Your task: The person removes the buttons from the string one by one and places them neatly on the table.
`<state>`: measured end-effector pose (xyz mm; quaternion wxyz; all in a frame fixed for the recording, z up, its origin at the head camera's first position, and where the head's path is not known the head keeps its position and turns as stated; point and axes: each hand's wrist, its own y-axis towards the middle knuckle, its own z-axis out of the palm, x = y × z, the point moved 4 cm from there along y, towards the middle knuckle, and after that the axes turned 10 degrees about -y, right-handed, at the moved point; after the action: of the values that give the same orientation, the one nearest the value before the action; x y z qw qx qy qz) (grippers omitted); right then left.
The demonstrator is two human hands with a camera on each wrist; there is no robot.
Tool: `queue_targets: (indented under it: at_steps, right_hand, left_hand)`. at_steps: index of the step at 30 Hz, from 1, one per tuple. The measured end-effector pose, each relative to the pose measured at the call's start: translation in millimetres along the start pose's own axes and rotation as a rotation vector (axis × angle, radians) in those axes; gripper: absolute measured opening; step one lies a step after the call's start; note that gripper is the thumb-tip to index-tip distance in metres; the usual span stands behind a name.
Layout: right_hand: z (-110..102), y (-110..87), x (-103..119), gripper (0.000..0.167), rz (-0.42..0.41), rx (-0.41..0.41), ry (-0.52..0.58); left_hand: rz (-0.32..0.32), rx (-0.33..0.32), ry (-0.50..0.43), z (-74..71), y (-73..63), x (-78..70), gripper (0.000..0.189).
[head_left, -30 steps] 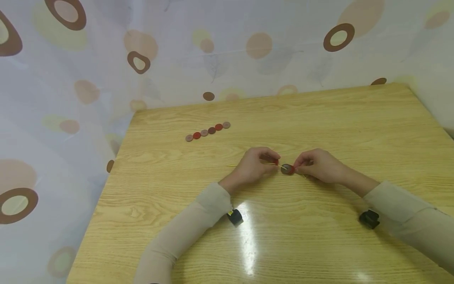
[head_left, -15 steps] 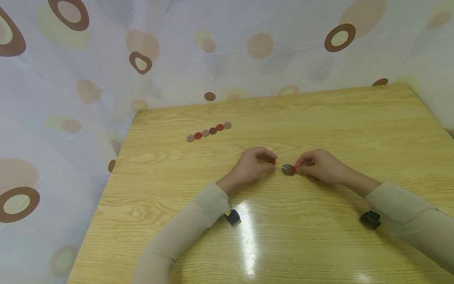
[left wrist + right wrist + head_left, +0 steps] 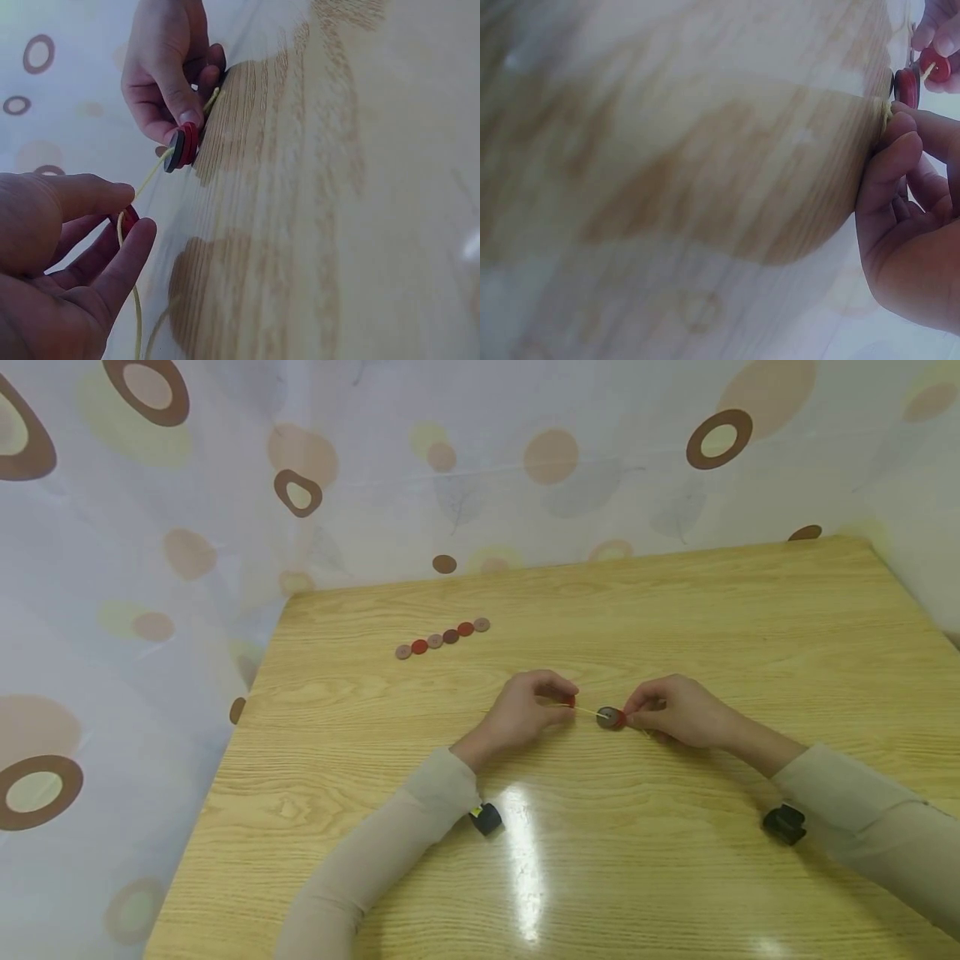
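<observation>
Yellow string [image 3: 588, 712] right of centre in head view, pulled straight between the two hands. Left hand [image 3: 517, 710]: thumb and fingers pinching a loose red button [image 3: 570, 702], gap narrow. Right hand [image 3: 682, 714]: fingertips pinched together on the string, against a small button stack just right of the gap; exact grip partly hidden. Stack from head view: dark button [image 3: 607, 717] facing left hand, red disc [image 3: 620, 718] behind it.

Left wrist view, left side: stack edge-on, dark and red layers against each other, right thumb touching the red. Also shows the string's long end hanging below the left hand to the bottom edge; mostly hidden by that hand in head view. Right wrist view, upper right: string coming out of the middle of the loose red button's face, plus a knot [image 3: 886, 112] at the right fingertips, hard to make out from above.

Head view only: row of six buttons [image 3: 442, 638], upper middle, slanting, on wooden table [image 3: 712, 635]; black wrist devices [image 3: 486, 817] under both cuffs.
</observation>
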<state>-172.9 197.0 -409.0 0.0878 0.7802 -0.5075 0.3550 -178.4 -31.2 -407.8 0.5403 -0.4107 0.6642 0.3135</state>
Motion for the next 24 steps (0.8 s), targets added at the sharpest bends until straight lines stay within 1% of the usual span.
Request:
queue_targets:
  at_steps: [14, 24]
  right_hand:
    - [-1.2, -0.4, 2.1, 0.010, -0.015, -0.006, -0.005]
    - [-0.5, -1.0, 2.0, 0.010, -0.019, 0.001, -0.002]
  left_hand:
    - [0.026, -0.004, 0.007, -8.6, -3.6, 2.2, 0.025]
    - [0.012, -0.026, -0.006, -12.4, -7.3, 1.5, 0.025]
